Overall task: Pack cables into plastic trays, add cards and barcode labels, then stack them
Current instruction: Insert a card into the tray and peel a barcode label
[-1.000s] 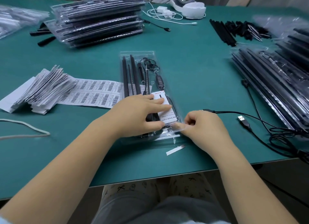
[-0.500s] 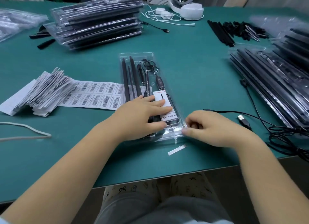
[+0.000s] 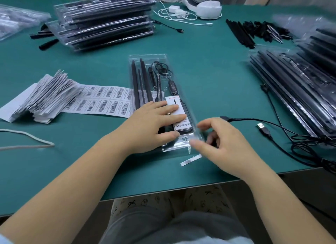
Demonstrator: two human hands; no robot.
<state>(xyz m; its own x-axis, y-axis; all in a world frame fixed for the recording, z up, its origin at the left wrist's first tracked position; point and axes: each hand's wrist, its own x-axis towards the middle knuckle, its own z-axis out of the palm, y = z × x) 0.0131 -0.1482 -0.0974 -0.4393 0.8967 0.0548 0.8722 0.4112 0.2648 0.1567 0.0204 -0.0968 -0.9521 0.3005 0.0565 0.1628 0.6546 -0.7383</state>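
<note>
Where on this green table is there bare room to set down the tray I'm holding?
Bare mat lies between the tray and the right-hand stack, and before the far stack. Another patch sits near the table edge under the left hand. Crowded: barcode sheets and cards left, black cables by the right hand.

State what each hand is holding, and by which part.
The left hand presses flat on the clear plastic tray, over its near end and card. The right hand hovers at the tray's near right corner, blurred, gripping nothing visible.

Clear plastic tray [image 3: 164,61] flat on green table [image 3: 209,65], lengthwise, holding black rods [image 3: 135,83], cable [image 3: 161,69], white card [image 3: 180,114].
</note>
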